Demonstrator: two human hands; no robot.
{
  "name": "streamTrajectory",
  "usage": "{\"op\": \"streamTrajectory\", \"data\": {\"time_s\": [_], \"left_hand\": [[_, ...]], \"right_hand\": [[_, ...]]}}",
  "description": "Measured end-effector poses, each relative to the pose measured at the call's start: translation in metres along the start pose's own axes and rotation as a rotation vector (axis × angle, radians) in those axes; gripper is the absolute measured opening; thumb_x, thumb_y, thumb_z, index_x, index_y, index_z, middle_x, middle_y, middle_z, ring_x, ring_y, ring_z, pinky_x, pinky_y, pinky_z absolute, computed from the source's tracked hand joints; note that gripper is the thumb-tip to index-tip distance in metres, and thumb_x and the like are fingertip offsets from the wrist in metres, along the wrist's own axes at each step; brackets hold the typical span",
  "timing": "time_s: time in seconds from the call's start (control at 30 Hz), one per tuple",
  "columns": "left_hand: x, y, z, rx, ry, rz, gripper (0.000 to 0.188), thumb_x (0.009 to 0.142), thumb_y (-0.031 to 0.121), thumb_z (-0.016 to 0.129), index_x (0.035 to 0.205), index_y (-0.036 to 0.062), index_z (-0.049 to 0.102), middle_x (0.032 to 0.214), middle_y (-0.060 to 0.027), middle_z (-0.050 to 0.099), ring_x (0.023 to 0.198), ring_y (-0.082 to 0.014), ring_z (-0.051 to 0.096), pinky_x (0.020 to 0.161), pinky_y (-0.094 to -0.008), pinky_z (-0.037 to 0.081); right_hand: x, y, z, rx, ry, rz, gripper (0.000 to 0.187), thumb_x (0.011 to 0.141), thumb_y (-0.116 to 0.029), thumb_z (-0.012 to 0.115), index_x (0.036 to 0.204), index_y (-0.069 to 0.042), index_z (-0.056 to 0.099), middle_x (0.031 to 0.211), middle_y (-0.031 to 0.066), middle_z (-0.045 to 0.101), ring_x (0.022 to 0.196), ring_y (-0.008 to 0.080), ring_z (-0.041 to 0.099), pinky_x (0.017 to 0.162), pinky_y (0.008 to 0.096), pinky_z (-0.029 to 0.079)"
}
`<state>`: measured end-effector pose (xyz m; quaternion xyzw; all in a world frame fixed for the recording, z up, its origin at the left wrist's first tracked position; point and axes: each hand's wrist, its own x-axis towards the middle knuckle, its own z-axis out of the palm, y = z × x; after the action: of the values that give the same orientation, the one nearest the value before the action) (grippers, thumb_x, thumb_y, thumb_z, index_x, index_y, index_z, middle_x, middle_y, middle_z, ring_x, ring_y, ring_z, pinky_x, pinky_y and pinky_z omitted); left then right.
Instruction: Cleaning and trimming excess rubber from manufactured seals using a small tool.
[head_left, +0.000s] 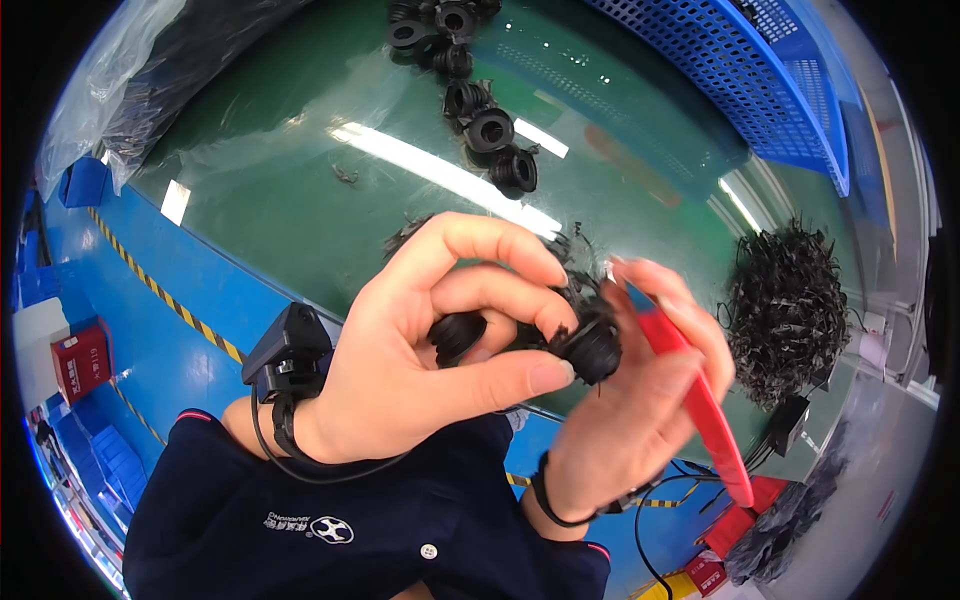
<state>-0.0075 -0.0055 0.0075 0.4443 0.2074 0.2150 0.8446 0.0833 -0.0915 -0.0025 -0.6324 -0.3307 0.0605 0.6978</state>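
The left hand (385, 350) is clamped on a black part (596, 350), pinching one edge of it between thumb and fingertips at the side nearer the right hand. The right hand (645, 395) is close beside it and gripped around a red tool (706, 420); whether its fingers also touch the black part cannot be told. The part therefore lies between the two hands, above the near portion of a green table (300, 190). A second part (456, 336) sits inside the curled fingers of the left hand, near the palm. The pinched part is dark, rounded and ribbed, with a small ragged piece at the edge next to the left fingertips. The tool has a long red handle slanting down to the right, a blue section near the fingers and a pale tip at its upper end. Further parts (490, 130), several showing a round central hole, lie in an uneven line toward the far side of the table. A blue basket (700, 60) with perforated walls stands at the upper right; its contents cannot be made out. A heap of black scraps (788, 315) lies loose on the table below the basket. A translucent plastic bag (130, 90) occupies the upper left corner.
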Motion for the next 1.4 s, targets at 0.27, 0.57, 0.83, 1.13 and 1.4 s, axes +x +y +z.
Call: {"op": "streamTrajectory", "data": {"time_s": [0.27,0.57,0.83,1.13,1.4], "left_hand": [[0.007,-0.005,-0.008,0.641,0.0,0.525,0.045,0.056,0.006,0.075,0.095,0.0055,0.051,0.083,-0.0041,0.05,0.065,-0.0095,0.045,0.053,-0.0189,0.031],[-0.002,-0.003,-0.012,1.423,0.035,1.112,0.029,0.054,0.015,0.07,0.082,0.0195,0.065,0.086,-0.0033,0.048,0.064,-0.014,0.043,0.053,-0.0244,0.03],[-0.002,0.0,-0.011,1.369,-0.032,0.74,0.026,0.051,0.011,0.073,0.073,0.0109,0.059,0.085,-0.003,0.048,0.065,-0.0144,0.045,0.056,-0.025,0.033],[0.004,0.005,-0.015,0.866,-0.126,0.528,0.023,0.057,0.01,0.073,0.069,0.0038,0.055,0.089,-0.0095,0.044,0.066,-0.0119,0.046,0.055,-0.0207,0.037],[0.003,0.005,-0.017,0.869,-0.111,0.535,0.022,0.057,0.009,0.073,0.069,0.0041,0.055,0.09,-0.01,0.044,0.067,-0.012,0.047,0.055,-0.0208,0.038]], "right_hand": [[0.007,-0.002,0.0,0.02,0.011,0.104,0.019,0.084,-0.007,0.05,0.098,0.005,0.049,0.085,0.0132,0.058,0.061,0.0098,0.053,0.056,0.0205,0.044],[0.011,-0.008,0.002,-0.194,0.0,0.183,0.014,0.08,0.0,0.053,0.094,0.003,0.055,0.091,0.0102,0.059,0.072,0.0091,0.054,0.064,0.0186,0.043],[0.011,0.002,-0.013,-0.228,-0.137,0.251,0.016,0.079,-0.002,0.053,0.095,0.001,0.057,0.089,0.009,0.057,0.078,0.0139,0.052,0.074,0.0255,0.041],[-0.007,-0.008,-0.031,0.137,-0.347,0.022,0.031,0.083,-0.033,0.049,0.085,-0.002,0.056,0.094,0.0257,0.057,0.093,0.037,0.056,0.086,0.0462,0.038],[-0.004,-0.013,-0.037,-0.156,-0.529,-0.155,0.028,0.074,-0.022,0.06,0.095,-0.004,0.053,0.094,0.0192,0.059,0.096,0.0326,0.055,0.085,0.0475,0.038]]}}
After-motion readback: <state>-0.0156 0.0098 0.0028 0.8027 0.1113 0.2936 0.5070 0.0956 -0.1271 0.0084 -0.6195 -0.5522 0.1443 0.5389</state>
